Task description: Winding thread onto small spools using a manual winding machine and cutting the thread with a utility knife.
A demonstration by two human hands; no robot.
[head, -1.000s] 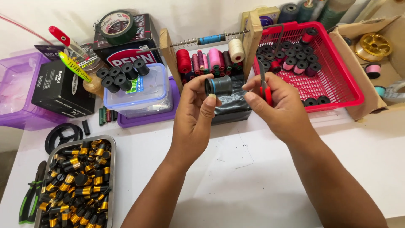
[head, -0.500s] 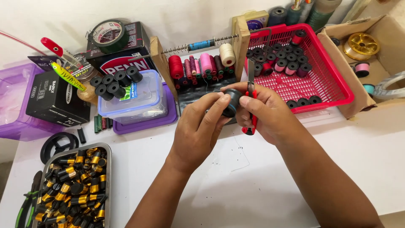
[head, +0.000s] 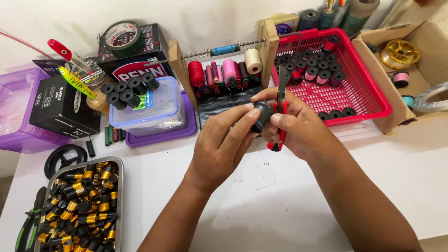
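Hands meet just before the red basket (head: 368, 100) — left hand (head: 224, 144) pinches a dark spool (head: 261, 116), right hand (head: 298, 128) clasps spool and red-handled cutter (head: 280, 112). Blade sits near fingers — a slip could nick them.

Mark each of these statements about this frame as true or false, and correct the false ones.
1. Both hands hold one dark spool between them. True: the left hand and right hand meet on the dark spool.
2. The right hand also holds a red-handled utility knife. True: the utility knife runs upright through its grip.
3. The red basket is empty. False: the red basket holds many dark spools, several wound with pink thread.
4. The metal tray at lower left holds black-and-gold pieces. True: the metal tray is heaped with them.
5. The thread rack stands on the floor. False: the wooden thread rack stands on the white table, behind the hands.
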